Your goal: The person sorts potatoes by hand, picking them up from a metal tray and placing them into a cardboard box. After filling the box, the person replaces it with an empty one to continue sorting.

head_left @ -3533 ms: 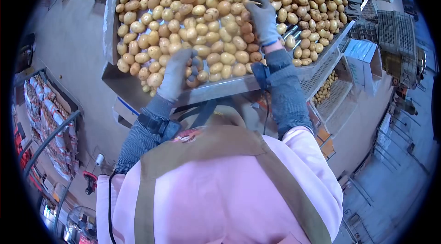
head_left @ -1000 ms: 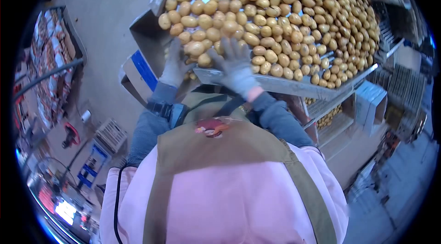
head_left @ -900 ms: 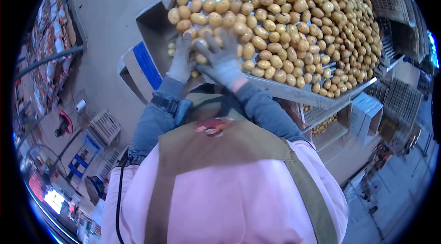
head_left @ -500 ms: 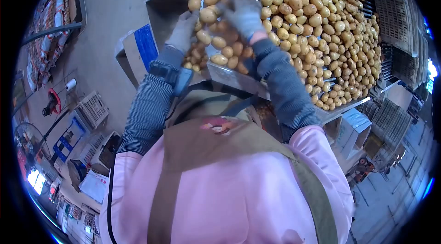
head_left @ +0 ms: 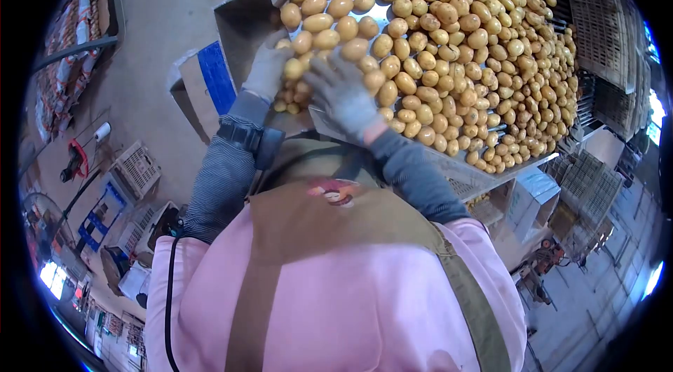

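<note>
Many yellow-brown potatoes (head_left: 449, 29) cover a pale sorting table (head_left: 382, 11). My gloved right hand (head_left: 347, 97) lies over the table's near edge, palm down with fingers spread against the nearest potatoes, gripping none that I can see. My gloved left hand (head_left: 269, 71) is at the left side of the table's outlet, its fingers partly hidden and cupped beside a few potatoes. Between both hands, more potatoes (head_left: 293, 97) sit lower down, below the table's edge. Some of those near the right fingertips are blurred.
At the left of the table stands a grey metal side panel (head_left: 245, 18), with a cardboard box (head_left: 208, 81) with blue tape near it. Stacked crates (head_left: 599, 29) stand at the far right. Filled sacks (head_left: 73, 43) lie at the far left. A white crate (head_left: 138, 167) rests on the floor.
My right hand has swept from the far potatoes back toward me, to the table's near edge. My left hand has moved slightly down and left. Potatoes near the outlet have shifted.
</note>
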Available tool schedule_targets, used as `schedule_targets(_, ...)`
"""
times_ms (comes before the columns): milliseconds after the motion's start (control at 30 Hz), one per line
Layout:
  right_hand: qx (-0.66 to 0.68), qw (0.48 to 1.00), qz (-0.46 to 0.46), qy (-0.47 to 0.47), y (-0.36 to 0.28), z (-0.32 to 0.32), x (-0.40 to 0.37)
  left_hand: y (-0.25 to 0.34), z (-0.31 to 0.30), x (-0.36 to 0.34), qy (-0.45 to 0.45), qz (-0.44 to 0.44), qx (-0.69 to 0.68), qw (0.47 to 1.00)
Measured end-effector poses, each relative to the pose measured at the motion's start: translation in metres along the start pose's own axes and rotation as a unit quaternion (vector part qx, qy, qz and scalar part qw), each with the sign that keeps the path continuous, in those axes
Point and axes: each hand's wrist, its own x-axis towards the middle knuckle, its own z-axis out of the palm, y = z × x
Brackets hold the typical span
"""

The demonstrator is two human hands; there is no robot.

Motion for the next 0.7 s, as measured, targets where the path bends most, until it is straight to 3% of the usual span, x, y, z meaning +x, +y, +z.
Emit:
schedule_targets(67, 0.015, 0.999, 0.001, -0.028, 0.022, -0.01, 0.029, 0.006, -0.002, 0.002, 0.037, 0.007, 0.088, 0.995)
schedule_targets(100, -0.02, 1.0, 0.006, -0.018, 0.045, 0.003, 0.039, 0.003, -0.01, 0.006, 0.022, 0.008, 0.055, 0.998)
schedule_targets(133, -0.033, 0.998, 0.049, -0.021, 0.04, -0.039, 0.052, 0.005, -0.012, 0.002, 0.016, -0.021, -0.014, 1.0)
schedule_targets(167, -0.063, 0.992, 0.108, -0.004, 0.069, -0.036, 0.069, 0.013, -0.012, -0.004, 0.012, -0.049, -0.083, 0.995)
schedule_targets(233, -0.125, 0.969, 0.116, 0.18, 0.105, -0.048, 0.09, 0.024, -0.01, -0.007, -0.002, -0.074, -0.168, 0.983)
schedule_targets(267, -0.125, 0.965, 0.124, 0.194, 0.124, -0.049, 0.101, 0.026, -0.007, -0.01, -0.011, -0.076, -0.181, 0.98)
schedule_targets(333, -0.187, 0.965, 0.1, 0.152, 0.126, -0.04, 0.11, 0.03, -0.002, -0.017, -0.029, -0.082, -0.206, 0.975)
schedule_targets(367, -0.177, 0.976, 0.104, 0.078, 0.104, -0.045, 0.107, 0.032, 0.001, -0.017, -0.012, -0.097, -0.2, 0.975)
schedule_targets(400, -0.169, 0.98, 0.108, 0.005, 0.08, -0.051, 0.1, 0.027, -0.005, -0.013, -0.043, 0.028, 0.013, 0.999)
schedule_targets(433, -0.204, 0.975, 0.06, 0.06, 0.069, -0.036, 0.077, 0.017, -0.016, -0.009, -0.071, 0.15, 0.223, 0.961)
schedule_targets(467, -0.156, 0.986, 0.05, 0.026, 0.052, -0.035, 0.055, 0.009, -0.02, -0.007, -0.093, 0.265, 0.416, 0.865)
schedule_targets(500, -0.12, 0.992, 0.026, 0.028, 0.044, -0.017, 0.022, 0.013, -0.014, -0.009, -0.06, 0.157, 0.278, 0.946)
schedule_targets(533, -0.064, 0.994, 0.075, -0.051, 0.007, -0.039, -0.018, 0.02, -0.004, -0.011, -0.03, 0.043, 0.125, 0.991)
schedule_targets(567, -0.041, 0.994, 0.101, -0.009, 0.004, -0.033, -0.047, 0.022, 0.002, -0.014, 0.002, -0.077, -0.028, 0.997)
schedule_targets(667, -0.083, 0.989, 0.119, -0.014, 0.007, -0.027, -0.082, -0.011, -0.016, 0.008, 0.007, 0.031, 0.09, 0.995)
schedule_targets(700, -0.056, 0.991, 0.122, -0.015, 0.006, -0.018, -0.075, -0.014, -0.026, 0.012, -0.014, 0.112, 0.177, 0.978)
